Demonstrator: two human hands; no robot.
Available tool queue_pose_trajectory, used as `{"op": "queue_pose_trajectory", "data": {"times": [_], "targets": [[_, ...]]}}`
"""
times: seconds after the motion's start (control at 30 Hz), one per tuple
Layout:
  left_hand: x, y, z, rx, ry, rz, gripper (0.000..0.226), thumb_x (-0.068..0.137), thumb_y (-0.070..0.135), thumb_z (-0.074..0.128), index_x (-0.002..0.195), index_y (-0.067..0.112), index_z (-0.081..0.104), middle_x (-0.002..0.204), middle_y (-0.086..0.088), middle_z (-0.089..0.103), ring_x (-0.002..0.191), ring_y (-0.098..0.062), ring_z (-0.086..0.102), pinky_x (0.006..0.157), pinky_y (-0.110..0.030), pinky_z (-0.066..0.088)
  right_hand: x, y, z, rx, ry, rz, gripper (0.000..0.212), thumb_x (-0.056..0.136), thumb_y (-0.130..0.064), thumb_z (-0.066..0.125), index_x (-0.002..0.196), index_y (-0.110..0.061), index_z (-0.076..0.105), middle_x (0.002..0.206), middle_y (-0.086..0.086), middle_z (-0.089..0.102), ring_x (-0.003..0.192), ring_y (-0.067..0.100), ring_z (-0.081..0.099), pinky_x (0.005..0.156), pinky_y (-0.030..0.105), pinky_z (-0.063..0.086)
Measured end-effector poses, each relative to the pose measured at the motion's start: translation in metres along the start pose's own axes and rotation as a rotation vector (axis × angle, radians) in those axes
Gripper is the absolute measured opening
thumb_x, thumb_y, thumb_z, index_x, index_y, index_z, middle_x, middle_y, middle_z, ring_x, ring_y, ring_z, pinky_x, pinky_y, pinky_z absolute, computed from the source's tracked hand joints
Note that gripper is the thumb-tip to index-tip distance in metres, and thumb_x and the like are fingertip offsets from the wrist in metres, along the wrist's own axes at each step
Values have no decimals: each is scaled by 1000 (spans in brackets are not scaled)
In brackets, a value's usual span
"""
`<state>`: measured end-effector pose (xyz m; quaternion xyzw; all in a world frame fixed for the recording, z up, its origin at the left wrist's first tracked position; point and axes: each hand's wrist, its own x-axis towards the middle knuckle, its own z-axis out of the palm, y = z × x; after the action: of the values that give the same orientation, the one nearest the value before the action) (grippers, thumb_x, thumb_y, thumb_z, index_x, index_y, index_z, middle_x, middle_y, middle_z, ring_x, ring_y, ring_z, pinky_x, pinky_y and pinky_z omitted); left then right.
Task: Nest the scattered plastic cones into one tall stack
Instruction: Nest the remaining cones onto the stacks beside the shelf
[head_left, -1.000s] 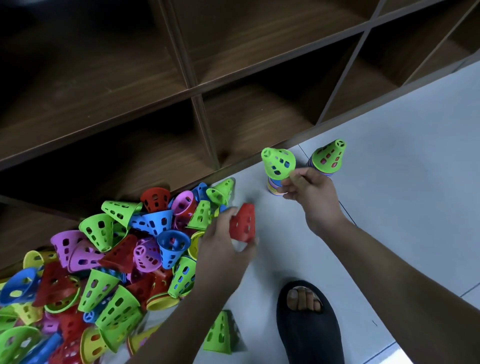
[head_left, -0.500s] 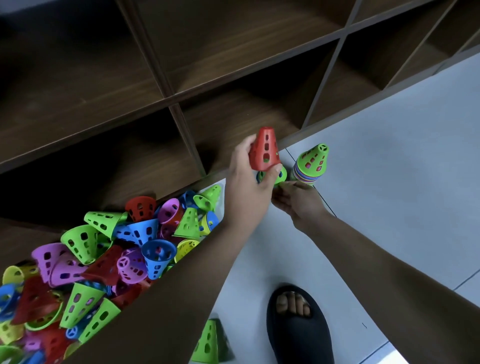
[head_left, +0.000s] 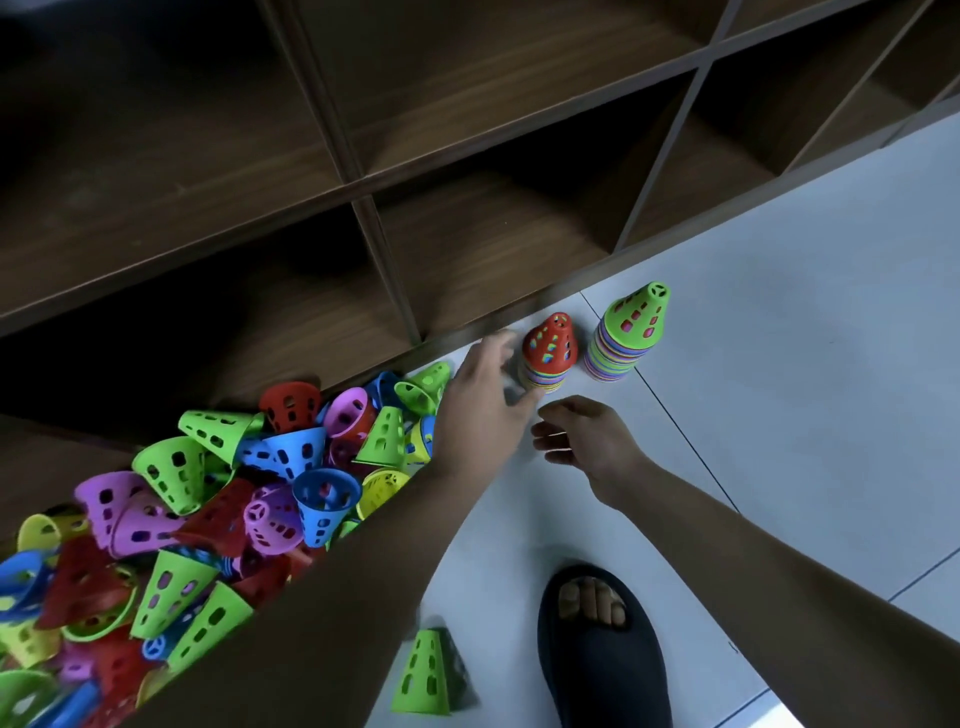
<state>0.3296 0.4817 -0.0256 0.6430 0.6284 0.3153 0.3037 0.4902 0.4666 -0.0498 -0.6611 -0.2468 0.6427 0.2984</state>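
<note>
A: Hands?

B: Left hand (head_left: 485, 402) reaches forward, fingers loosely spread, nothing in it. It is blurred and sits just left of the red-topped stack (head_left: 550, 345). Can't tell if the thumb touches the stack's base. Right hand (head_left: 584, 439) hovers on the near side of that stack, fingers loosely curled, palm empty.

A: And the cones?

B: Two upright stacks stand on the pale floor (head_left: 805, 389), close to the foot of the brown shelf unit (head_left: 493, 249). The red-topped one is shorter. The green-topped stack (head_left: 631, 332) stands just to its right, not touching. Both show bands of mixed-colour rims. A pile of loose cones (head_left: 218, 519) lies to the left along the shelf base: green, blue, purple, red and yellow, tipped every way. One green cone (head_left: 423, 675) stands alone near the bottom edge, left of a dark slipper (head_left: 602, 670) with toes showing.
</note>
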Motion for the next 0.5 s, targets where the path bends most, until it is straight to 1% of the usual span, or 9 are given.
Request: {"op": "queue_pose_trajectory", "data": {"times": [0.13,0.17,0.23,0.3,0.33,0.4,0.47,0.5], "targets": [[-57,-18,-26,30,-7,-33,49,89,24,82,133,25,61,125,11,67,115,-7,62,100,-31,50,-11,15,20,-180,-64,-58,10,100,-11,63,104,-7,71,88,10,78,75,22,72,69,33,56],[-72,-23,-34,61,-14,-40,47,90,25,80,133,25,61,125,11,66,115,-8,62,99,-32,51,-14,20,26,-222,-85,-71,9,99,-10,63,104,-7,71,86,9,78,75,22,72,68,32,55],[-101,-34,-48,206,0,-8,45,89,24,79,131,24,64,124,7,65,113,-18,62,97,-39,53,-21,30,39,-298,-131,-80,8,98,-10,65,103,-9,71,84,6,77,74,20,70,66,31,52],[-124,-48,-59,391,24,57,45,84,22,83,126,21,67,121,1,63,107,-27,59,89,-46,53,-28,42,51,-379,-172,-88,6,94,-15,68,100,-14,70,84,5,78,71,18,72,66,34,52],[-132,-55,-64,460,31,53,47,81,22,85,125,21,68,121,1,62,106,-28,57,86,-48,51,-31,49,58,-429,-185,-98,5,92,-18,70,97,-17,70,83,5,78,70,18,73,65,36,52],[-141,-67,-76,538,40,4,50,80,27,86,126,22,69,127,1,62,109,-29,55,87,-48,47,-41,61,70,-554,-207,-119,5,87,-26,72,89,-22,69,82,3,76,73,22,76,64,37,55],[-144,-77,-86,610,49,-12,49,82,31,84,127,22,68,130,-1,63,110,-33,56,87,-47,45,-52,74,85,-737,-244,-128,10,83,-32,71,86,-23,70,81,0,75,78,23,75,70,38,61],[-145,-81,-89,647,60,-10,48,82,29,83,127,21,68,129,-2,63,110,-34,57,87,-48,45,-58,82,92,-856,-276,-126,14,83,-35,71,87,-21,70,81,0,75,80,21,74,74,38,62]]}}
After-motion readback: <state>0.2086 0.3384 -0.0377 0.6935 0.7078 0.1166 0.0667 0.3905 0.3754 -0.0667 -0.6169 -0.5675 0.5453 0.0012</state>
